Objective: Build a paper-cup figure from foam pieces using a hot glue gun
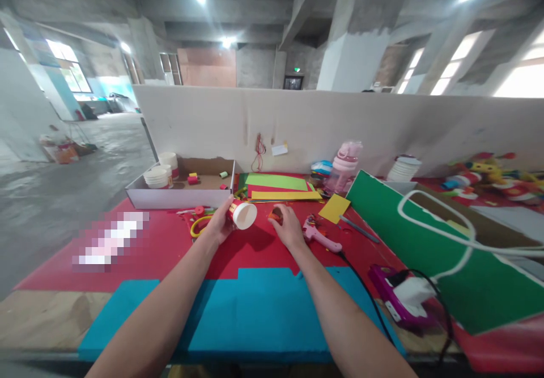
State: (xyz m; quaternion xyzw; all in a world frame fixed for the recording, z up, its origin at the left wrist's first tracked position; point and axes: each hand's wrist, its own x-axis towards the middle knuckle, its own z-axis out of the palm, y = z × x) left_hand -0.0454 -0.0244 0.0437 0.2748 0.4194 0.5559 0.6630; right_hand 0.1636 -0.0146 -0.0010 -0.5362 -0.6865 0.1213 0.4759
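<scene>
My left hand (221, 223) is wrapped round a paper cup (244, 215), red on its side with a white end tilted toward me. To the right of it, my right hand (288, 228) has its fingers curled round a small orange piece (276, 215), mostly covered by the fingers, so its kind is unclear. A pink glue gun (321, 236) lies just right of my right hand, its black cord running toward the front edge. Yellow-handled scissors (199, 226) rest beside my left wrist, near a small red roll (199, 212).
A shallow box (178, 198) at the back left holds stacked white cups (157, 177) and small rolled pieces. Coloured sheets (278, 183) and a pink bottle (342, 165) stand behind. At right are a green board (408, 242) and a purple power strip (402, 298). Blue sheets (263, 310) cover the front.
</scene>
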